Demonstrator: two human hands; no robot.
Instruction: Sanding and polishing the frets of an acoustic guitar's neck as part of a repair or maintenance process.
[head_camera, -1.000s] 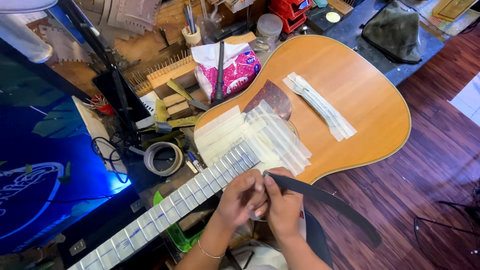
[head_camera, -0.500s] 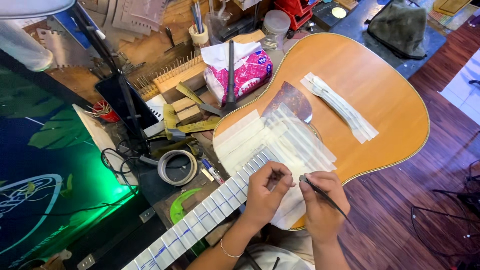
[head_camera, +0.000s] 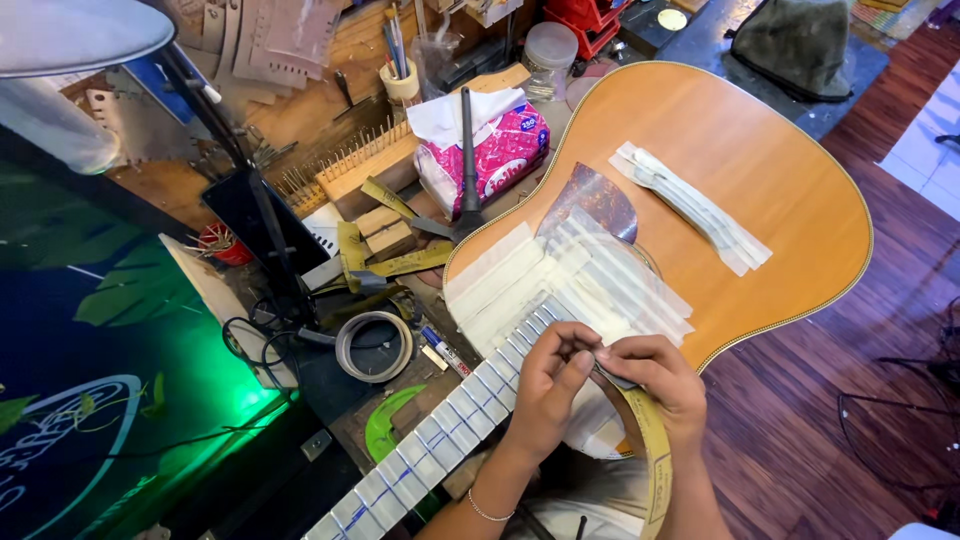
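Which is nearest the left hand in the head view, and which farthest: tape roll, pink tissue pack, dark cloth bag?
From the left hand:
1. Tape roll, to its left on the bench.
2. Pink tissue pack, beyond the guitar's shoulder.
3. Dark cloth bag, at the far top right.

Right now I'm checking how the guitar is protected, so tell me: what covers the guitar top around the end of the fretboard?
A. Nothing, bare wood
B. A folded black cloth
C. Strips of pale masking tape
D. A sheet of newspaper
C: overlapping strips of pale masking tape lie on the guitar top beside the fretboard end.
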